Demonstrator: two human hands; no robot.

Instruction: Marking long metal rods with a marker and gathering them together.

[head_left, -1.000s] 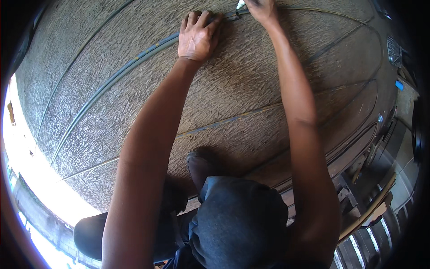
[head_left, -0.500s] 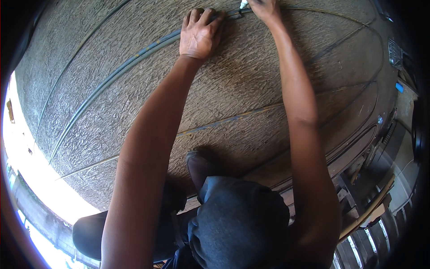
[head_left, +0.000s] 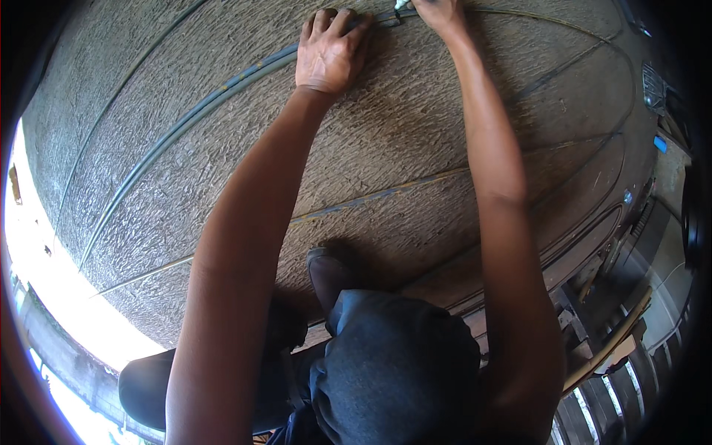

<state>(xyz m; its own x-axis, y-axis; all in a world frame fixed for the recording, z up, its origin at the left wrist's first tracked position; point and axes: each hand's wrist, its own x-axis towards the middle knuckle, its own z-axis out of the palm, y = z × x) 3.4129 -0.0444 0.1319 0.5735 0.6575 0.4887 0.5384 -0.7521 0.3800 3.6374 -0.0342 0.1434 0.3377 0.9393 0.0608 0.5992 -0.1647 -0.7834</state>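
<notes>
My left hand (head_left: 326, 59) presses over a long, thin grey strip (head_left: 200, 110), fingers bent across it. The strip curves along the brown textured surface (head_left: 386, 133), beside a bluish line with yellow marks (head_left: 245, 74). Its right end shows just past my left fingers. At the upper edge, my right hand (head_left: 441, 13) is closed on a small white-tipped thing (head_left: 401, 4), close to that strip end. The picture's edge cuts off part of the right hand, so the kind of white-tipped thing cannot be made out.
My shoe (head_left: 326, 271) and dark-clad knee (head_left: 393, 363) are at the lower middle. Further thin lines (head_left: 371, 200) cross the textured surface. A slatted structure (head_left: 615, 400) and wooden pieces lie at lower right, with a small blue object (head_left: 661, 144) above.
The white-tipped thing in my right hand has shifted slightly up, off the dark spot by the strip's end. My left hand has stayed nearly in place.
</notes>
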